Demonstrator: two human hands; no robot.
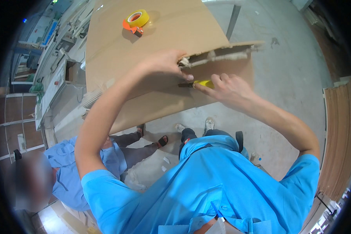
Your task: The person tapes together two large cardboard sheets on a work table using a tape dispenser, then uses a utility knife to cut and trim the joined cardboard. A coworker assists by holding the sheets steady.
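Note:
My right hand (231,89) is closed around a yellow utility knife (202,83), its dark tip pointing left over the cardboard. Just above it, my left hand (168,64) grips the torn, ragged end of a raised cardboard flap (222,55), the fingers partly hidden behind it. The flap stands up from a large brown cardboard sheet (117,54), which covers the work surface. The thumb of my left hand lies close to the knife's tip; whether the blade touches the cardboard I cannot tell.
A tape dispenser (136,21) with a yellow roll sits at the sheet's far side. At my left is a person in a blue shirt (72,169). Stacked cardboard (339,136) stands at the right. Scraps (165,160) lie on the grey floor.

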